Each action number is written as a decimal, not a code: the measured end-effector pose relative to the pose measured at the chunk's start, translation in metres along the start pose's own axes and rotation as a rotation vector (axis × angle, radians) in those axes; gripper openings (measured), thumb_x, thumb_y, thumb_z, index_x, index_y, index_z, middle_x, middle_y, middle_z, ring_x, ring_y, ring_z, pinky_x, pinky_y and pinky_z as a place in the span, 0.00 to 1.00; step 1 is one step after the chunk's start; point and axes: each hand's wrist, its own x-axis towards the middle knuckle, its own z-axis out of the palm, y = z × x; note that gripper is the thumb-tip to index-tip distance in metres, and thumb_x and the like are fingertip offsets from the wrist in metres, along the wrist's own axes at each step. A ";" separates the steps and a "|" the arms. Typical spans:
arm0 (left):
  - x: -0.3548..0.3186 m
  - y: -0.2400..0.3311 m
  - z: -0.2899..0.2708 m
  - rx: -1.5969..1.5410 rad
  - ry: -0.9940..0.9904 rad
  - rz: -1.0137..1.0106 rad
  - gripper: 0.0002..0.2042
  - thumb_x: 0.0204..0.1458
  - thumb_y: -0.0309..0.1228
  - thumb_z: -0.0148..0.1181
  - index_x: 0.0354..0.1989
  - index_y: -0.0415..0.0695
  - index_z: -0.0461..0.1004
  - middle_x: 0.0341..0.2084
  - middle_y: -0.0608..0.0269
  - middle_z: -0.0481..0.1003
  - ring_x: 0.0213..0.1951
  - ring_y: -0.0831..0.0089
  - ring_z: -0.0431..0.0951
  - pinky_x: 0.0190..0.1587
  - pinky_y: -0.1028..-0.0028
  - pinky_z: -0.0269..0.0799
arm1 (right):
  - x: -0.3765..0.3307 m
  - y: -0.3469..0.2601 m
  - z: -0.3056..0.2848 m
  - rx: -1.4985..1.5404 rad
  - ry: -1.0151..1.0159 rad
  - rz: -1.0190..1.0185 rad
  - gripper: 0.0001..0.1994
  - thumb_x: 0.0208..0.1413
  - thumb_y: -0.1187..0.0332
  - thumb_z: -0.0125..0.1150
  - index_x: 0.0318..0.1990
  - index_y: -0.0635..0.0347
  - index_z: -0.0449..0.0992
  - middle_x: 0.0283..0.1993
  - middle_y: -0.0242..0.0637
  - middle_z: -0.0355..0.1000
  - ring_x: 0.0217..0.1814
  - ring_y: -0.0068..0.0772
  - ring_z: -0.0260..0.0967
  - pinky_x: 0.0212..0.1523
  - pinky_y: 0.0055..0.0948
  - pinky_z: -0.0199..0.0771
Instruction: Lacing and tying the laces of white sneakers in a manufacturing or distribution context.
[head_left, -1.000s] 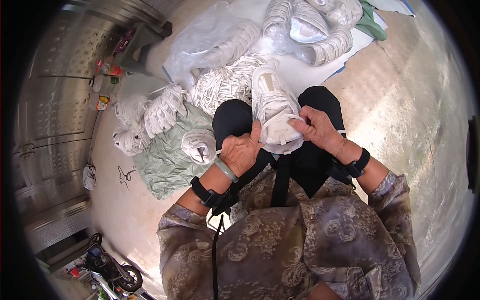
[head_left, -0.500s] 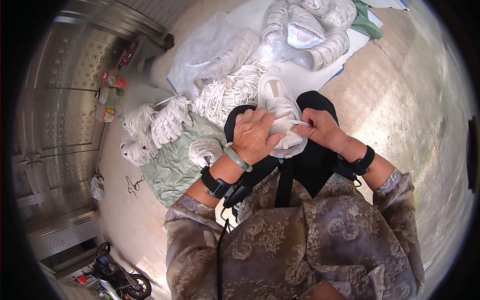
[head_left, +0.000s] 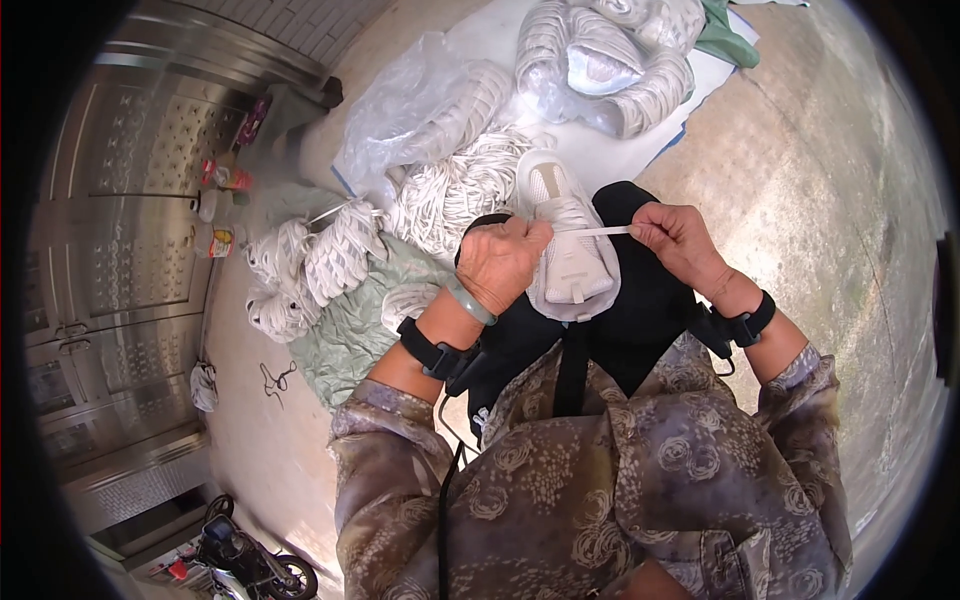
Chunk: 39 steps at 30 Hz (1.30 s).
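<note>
Tautly between hands (head_left: 498,262), white lace (head_left: 597,231)

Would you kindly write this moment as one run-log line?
left hand: curled at shoe | right hand: pinching white lace | white lace: straight between hands | shoe: toe pointing away | lace pile: beyond left hand

Embossed metal doors (head_left: 140,150) lined the left; sunlight (head_left: 748,240) brightened the concrete floor (head_left: 800,140), and a motorcycle (head_left: 238,550) stood at lower left.
</note>
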 end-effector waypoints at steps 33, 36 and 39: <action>-0.488 -0.160 -0.101 -0.209 0.016 -1.506 0.08 0.53 0.29 0.50 0.26 0.41 0.74 0.15 0.64 0.73 0.18 0.77 0.73 0.20 0.75 0.67 | -0.281 0.215 -0.414 -1.293 0.465 0.473 0.14 0.62 0.65 0.47 0.53 0.48 0.71 0.46 0.43 0.74 0.48 0.48 0.72 0.47 0.39 0.71; -0.462 -0.158 -0.100 -0.389 -0.081 -1.741 0.10 0.54 0.31 0.49 0.25 0.42 0.74 0.12 0.62 0.72 0.12 0.75 0.70 0.14 0.75 0.66 | -0.257 0.213 -0.388 -1.210 0.381 0.580 0.12 0.61 0.64 0.48 0.49 0.54 0.72 0.37 0.44 0.76 0.38 0.43 0.75 0.40 0.36 0.73; -0.384 -0.127 -0.057 -0.579 -0.532 -1.731 0.11 0.55 0.36 0.51 0.26 0.42 0.73 0.11 0.60 0.72 0.09 0.73 0.69 0.11 0.74 0.65 | -0.211 0.202 -0.270 -0.267 0.226 0.974 0.08 0.61 0.61 0.49 0.34 0.53 0.71 0.17 0.25 0.60 0.15 0.18 0.55 0.11 0.24 0.57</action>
